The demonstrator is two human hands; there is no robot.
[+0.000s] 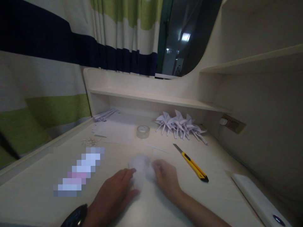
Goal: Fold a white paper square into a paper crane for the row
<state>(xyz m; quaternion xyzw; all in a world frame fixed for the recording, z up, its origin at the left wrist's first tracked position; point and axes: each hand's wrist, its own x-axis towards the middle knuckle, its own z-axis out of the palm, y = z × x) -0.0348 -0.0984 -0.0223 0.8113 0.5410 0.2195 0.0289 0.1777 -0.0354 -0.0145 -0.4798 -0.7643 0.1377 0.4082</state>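
A striped curtain [71,47] hangs behind the pale desk [213,195], which has a low shelf [153,97] (a dark window beyond). Folded cranes [180,124] lie near the tape [143,131] and knife [191,164]. Left hand [115,192] and right hand [165,178] both pinch the blurred paper [140,170] at the desk's near edge.

A single head-worn view looks forward and down across the desk [213,195] from close above its near edge, facing the shelf [153,98] and curtain [71,47] that fill the upper frame.
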